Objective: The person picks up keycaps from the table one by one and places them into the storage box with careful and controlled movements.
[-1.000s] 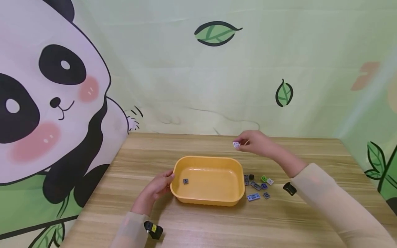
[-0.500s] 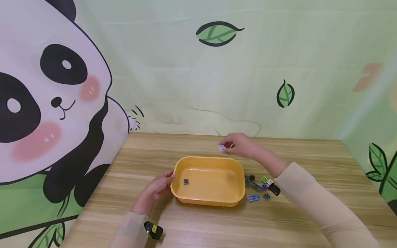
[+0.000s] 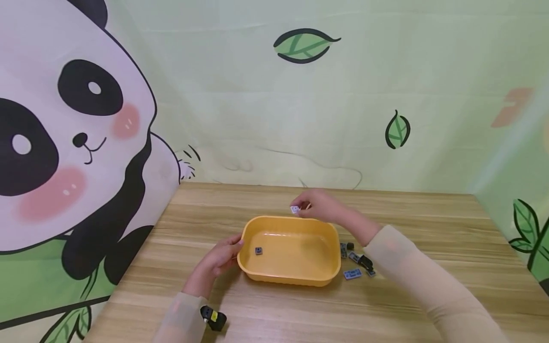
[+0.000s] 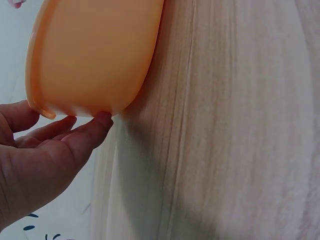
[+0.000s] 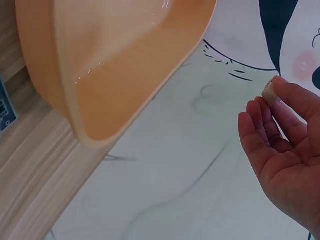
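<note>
Yellow tray point(image 3: 296, 255): one dark piece point(image 3: 259, 251) inside; left hand point(image 3: 220, 257) grips tray's left end, right hand point(image 3: 319, 205) pinches white piece point(image 3: 294, 209) near tray's far side.

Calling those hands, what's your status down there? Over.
Right hand pinching small white block, near far rim of yellow tub. Left hand on tub's left end. One dark block inside; nothing visibly blocking.

Printed in pale marks on the dark blue block point(image 5: 6, 112), cropped at the right wrist view's edge and too blurred to read. Equally illegible on the white block point(image 3: 295, 209), too small. Nowhere readable as word or number.
</note>
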The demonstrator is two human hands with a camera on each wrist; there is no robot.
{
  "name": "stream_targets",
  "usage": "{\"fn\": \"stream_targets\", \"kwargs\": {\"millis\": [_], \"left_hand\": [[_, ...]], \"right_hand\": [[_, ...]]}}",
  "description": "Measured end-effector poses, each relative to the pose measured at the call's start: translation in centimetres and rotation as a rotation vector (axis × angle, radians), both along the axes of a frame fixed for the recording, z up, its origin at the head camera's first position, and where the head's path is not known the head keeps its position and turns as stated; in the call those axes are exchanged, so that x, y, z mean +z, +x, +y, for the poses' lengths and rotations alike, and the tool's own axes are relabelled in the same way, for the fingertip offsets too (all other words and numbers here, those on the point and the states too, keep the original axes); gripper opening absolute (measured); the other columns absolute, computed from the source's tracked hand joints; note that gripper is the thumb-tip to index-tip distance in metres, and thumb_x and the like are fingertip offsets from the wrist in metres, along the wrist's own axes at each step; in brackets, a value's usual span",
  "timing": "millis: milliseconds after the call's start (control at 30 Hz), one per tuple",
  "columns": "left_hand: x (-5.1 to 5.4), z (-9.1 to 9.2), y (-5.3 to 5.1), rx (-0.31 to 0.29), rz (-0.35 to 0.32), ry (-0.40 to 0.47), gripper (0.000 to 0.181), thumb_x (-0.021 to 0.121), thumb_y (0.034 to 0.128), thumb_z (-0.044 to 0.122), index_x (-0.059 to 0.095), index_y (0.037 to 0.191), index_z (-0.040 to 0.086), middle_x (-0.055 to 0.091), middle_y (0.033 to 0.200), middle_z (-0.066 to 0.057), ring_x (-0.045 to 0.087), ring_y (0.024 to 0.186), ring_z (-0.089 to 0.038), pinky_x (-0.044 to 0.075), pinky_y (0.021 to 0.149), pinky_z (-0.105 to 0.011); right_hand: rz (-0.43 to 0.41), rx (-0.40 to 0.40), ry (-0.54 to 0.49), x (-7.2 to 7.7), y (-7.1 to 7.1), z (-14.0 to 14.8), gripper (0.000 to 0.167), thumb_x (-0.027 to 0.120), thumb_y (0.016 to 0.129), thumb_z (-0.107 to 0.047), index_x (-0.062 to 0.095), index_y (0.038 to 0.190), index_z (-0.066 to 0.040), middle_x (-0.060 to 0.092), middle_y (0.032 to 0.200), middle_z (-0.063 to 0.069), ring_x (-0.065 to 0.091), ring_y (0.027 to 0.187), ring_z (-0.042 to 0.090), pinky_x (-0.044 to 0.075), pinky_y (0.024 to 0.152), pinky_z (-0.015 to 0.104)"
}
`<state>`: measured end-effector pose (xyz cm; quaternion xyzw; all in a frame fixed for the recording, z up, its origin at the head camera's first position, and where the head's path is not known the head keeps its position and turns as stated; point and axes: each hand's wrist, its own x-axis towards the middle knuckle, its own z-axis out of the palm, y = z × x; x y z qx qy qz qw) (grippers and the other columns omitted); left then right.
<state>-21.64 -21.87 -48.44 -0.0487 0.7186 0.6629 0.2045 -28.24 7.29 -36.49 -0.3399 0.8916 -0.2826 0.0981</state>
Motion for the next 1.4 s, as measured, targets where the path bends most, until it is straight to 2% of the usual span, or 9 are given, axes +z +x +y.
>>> {"fn": "stream_targets", "kwargs": {"millis": [500, 800, 1067, 1233, 1400], "left_hand": [[0.2, 0.2, -0.3, -0.010, -0.005, 0.010, 0.054, 0.035, 0.1115, 0.014, 0.022, 0.159, -0.007, 0.037, 0.159, -0.034, 0.054, 0.130, -0.024, 0.054, 0.101, -0.032], [0.1, 0.2, -0.2, -0.011, 0.000, 0.008, 0.054, 0.036, 0.1117, 0.015, 0.023, 0.159, -0.007, 0.037, 0.158, -0.034, 0.055, 0.128, -0.023, 0.055, 0.100, -0.032], [0.1, 0.0, -0.2, -0.014, 0.006, 0.011, 0.054, 0.036, 0.1117, 0.015, 0.022, 0.159, -0.007, 0.036, 0.159, -0.034, 0.053, 0.133, -0.026, 0.053, 0.105, -0.035], [-0.2, -0.2, -0.2, -0.020, 0.013, 0.026, 0.054, 0.034, 0.1115, 0.013, 0.021, 0.159, -0.008, 0.035, 0.159, -0.035, 0.052, 0.132, -0.026, 0.052, 0.105, -0.035], [-0.2, -0.2, -0.2, -0.019, 0.015, 0.036, 0.053, 0.033, 0.1114, 0.012, 0.020, 0.159, -0.009, 0.035, 0.159, -0.035, 0.052, 0.133, -0.026, 0.052, 0.108, -0.036]], "right_hand": [[-0.029, 0.014, 0.017, -1.5, -0.8, -1.9, 0.026, 0.068, 0.098, -0.012, 0.074, 0.120, -0.001, 0.075, 0.112, 0.014, 0.066, 0.101, 0.022, 0.058, 0.093, 0.036], [-0.124, -0.013, 0.035, -2.8, -1.3, -3.2, 0.028, 0.069, 0.098, -0.011, 0.072, 0.123, -0.001, 0.073, 0.115, 0.012, 0.064, 0.104, 0.021, 0.058, 0.096, 0.035], [-0.114, 0.028, 0.070, -3.5, -1.6, -4.2, 0.026, 0.069, 0.096, -0.011, 0.073, 0.120, -0.001, 0.074, 0.110, 0.013, 0.065, 0.102, 0.021, 0.057, 0.096, 0.035], [-0.078, 0.089, 0.108, -4.1, -1.7, -4.9, 0.023, 0.070, 0.094, -0.009, 0.075, 0.115, -0.001, 0.075, 0.104, 0.012, 0.063, 0.094, 0.016, 0.056, 0.088, 0.028], [-0.107, 0.116, 0.135, -5.0, -1.8, -5.4, 0.021, 0.071, 0.092, -0.007, 0.075, 0.111, -0.001, 0.075, 0.100, 0.010, 0.061, 0.089, 0.012, 0.052, 0.082, 0.022]]}}
